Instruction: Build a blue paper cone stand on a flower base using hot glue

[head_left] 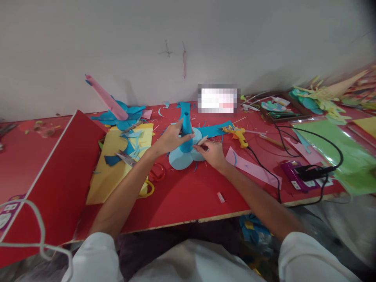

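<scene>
A dark blue tube (pixel 187 125) stands upright on a light blue petal-shaped base (pixel 179 158) at the middle of the red table. My left hand (pixel 173 137) is closed round the tube, with the thumb across its front. To the right of the tube, my right hand (pixel 212 152) pinches a pale, thin stick-like piece (pixel 202 140) close to the base. The fingertips of my right hand are near the tube's lower part. A dark blue paper strip (pixel 211 130) lies behind my right hand.
A yellow glue gun (pixel 239 135) with a black cable lies right of the hands. Scissors (pixel 126 158) rest on yellow sheets (pixel 100 184) at left. A pink tube (pixel 108 98) leans on blue petals behind. A purple power strip (pixel 296 176) lies at right.
</scene>
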The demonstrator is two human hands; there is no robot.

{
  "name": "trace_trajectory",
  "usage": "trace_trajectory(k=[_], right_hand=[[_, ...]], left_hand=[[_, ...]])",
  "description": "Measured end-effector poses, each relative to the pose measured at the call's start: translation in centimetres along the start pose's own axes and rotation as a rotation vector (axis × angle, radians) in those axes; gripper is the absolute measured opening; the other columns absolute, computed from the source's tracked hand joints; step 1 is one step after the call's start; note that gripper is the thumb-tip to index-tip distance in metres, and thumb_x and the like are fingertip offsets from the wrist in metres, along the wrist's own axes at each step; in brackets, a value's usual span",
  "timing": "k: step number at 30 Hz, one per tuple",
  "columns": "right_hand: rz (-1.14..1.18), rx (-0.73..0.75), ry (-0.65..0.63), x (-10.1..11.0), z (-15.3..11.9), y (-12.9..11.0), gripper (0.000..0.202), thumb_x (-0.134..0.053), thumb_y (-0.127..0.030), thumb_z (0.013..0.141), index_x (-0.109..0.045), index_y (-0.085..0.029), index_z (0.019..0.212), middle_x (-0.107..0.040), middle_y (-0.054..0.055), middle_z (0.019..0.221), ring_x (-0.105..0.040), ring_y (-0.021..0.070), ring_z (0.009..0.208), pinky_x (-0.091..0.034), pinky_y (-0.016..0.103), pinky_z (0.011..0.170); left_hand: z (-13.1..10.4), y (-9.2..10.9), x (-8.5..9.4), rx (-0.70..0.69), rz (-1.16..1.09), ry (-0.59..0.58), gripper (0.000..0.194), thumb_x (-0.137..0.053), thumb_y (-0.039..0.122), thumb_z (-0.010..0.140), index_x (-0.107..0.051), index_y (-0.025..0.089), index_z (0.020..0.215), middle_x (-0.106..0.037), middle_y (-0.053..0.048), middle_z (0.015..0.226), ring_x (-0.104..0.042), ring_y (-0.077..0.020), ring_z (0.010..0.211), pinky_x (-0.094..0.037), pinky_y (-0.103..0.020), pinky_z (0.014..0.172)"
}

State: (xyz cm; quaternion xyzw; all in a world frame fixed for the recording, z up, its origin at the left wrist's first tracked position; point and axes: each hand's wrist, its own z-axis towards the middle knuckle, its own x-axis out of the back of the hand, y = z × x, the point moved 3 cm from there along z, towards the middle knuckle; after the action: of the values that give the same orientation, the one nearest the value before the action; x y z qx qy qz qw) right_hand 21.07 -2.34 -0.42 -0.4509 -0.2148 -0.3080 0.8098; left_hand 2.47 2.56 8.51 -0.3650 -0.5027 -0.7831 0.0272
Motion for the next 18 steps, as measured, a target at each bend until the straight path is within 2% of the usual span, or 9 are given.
trace_trajectory(k=[5,8,12,18], right_hand=[[-0.027,-0.003,-0.042,-0.20,-0.10,-0.02,0.059,-0.056,-0.075,0.094,-0.072,-0.022,0.075,-0.071,0.005,0.062,-0.064,0.0186,0.056,-0.042,0.030,0.058],[0.007,-0.014,-0.021,-0.19,-0.17,-0.04,0.058,-0.055,-0.075,0.095,-0.073,-0.022,0.077,-0.074,0.006,0.066,-0.066,0.0191,0.060,-0.045,0.030,0.060],[0.058,-0.022,-0.074,-0.35,-0.10,-0.17,0.057,-0.057,-0.074,0.094,-0.071,-0.023,0.075,-0.074,0.006,0.068,-0.068,0.0201,0.062,-0.048,0.031,0.062],[0.085,-0.046,-0.070,-0.21,0.09,-0.31,0.058,-0.058,-0.076,0.092,-0.071,-0.022,0.074,-0.076,0.007,0.069,-0.069,0.0209,0.063,-0.050,0.032,0.064]], left_hand=[[-0.02,0.06,-0.07,-0.002,0.011,0.012,0.025,-0.068,0.040,0.090,-0.062,0.020,0.104,-0.070,-0.003,0.087,-0.067,-0.0176,0.083,-0.058,-0.035,0.082],[-0.01,0.03,-0.14,0.000,0.008,0.007,0.027,-0.068,0.041,0.089,-0.062,0.021,0.106,-0.070,-0.002,0.086,-0.067,-0.0174,0.081,-0.058,-0.034,0.081],[-0.03,0.03,-0.13,0.005,0.004,0.007,0.026,-0.068,0.040,0.090,-0.062,0.021,0.105,-0.070,-0.003,0.086,-0.068,-0.0182,0.084,-0.058,-0.034,0.081],[-0.04,-0.02,-0.01,0.001,-0.049,-0.018,0.026,-0.069,0.038,0.088,-0.061,0.019,0.106,-0.074,-0.006,0.099,-0.071,-0.0183,0.092,-0.059,-0.036,0.088]])
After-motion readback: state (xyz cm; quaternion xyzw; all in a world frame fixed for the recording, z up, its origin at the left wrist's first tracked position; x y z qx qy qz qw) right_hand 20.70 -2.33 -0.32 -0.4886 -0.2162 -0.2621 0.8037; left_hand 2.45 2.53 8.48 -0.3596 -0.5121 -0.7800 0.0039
